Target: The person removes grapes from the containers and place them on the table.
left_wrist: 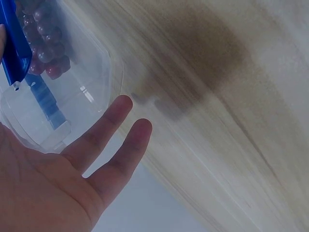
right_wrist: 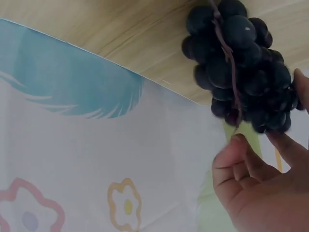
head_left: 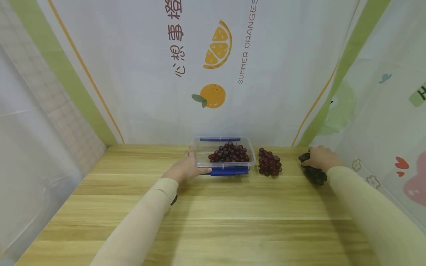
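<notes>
A clear plastic food container (head_left: 202,158) with blue clips (head_left: 229,171) stands at the back of the table, holding red grapes (head_left: 231,152). My left hand (head_left: 184,168) rests on its left front corner, thumb along the front clip. In the left wrist view, two straight, spread fingers (left_wrist: 123,157) show beside the container's clear wall (left_wrist: 91,63). At the back right, my right hand (head_left: 323,158) holds a bunch of black grapes (head_left: 315,175). The right wrist view shows its fingertips pinching the end of the stem (right_wrist: 235,92), with the dark bunch (right_wrist: 246,67) hanging beside them.
A second bunch of red grapes (head_left: 269,162) lies on the wooden table (head_left: 233,229), between the container and my right hand. Printed cloth (head_left: 146,92) hangs behind the table's back edge, and more cloth (head_left: 376,111) closes off the right side.
</notes>
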Demonstrator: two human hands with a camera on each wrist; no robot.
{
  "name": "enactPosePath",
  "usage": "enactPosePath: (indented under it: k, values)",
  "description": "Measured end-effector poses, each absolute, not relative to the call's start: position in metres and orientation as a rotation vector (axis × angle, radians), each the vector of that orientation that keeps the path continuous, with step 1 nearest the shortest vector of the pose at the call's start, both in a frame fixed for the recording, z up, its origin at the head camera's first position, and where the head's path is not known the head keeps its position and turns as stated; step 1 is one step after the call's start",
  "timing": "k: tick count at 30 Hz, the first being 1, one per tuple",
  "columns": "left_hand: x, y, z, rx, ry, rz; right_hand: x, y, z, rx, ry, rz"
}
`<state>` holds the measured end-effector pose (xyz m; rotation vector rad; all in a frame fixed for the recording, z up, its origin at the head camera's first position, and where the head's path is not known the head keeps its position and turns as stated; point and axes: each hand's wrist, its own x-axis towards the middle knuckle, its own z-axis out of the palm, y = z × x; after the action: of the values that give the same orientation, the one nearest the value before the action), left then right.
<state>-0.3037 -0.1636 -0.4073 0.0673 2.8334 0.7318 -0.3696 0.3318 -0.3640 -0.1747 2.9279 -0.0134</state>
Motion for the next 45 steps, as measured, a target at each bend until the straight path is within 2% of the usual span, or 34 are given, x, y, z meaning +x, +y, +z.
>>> enactPosePath:
  k: [8,20,27,45]
  values:
    - [-0.304,-0.165,-0.408,0.056,2.824,0.722,-0.370,0.333,-0.377,-0.134,2.848,-0.042]
    - [-0.306,-0.165,-0.408,0.056,2.821,0.718,-0.372,0.335,-0.402,-0.255,2.913,-0.072]
    - [-0.308,-0.165,-0.410,0.071,2.833,0.701,-0.376,0.334,-0.413,-0.177,2.875,0.016]
    - [-0.308,-0.166,-0.410,0.064,2.820,0.746,-0.393,0.335,-0.425,-0.063,3.012,-0.326]
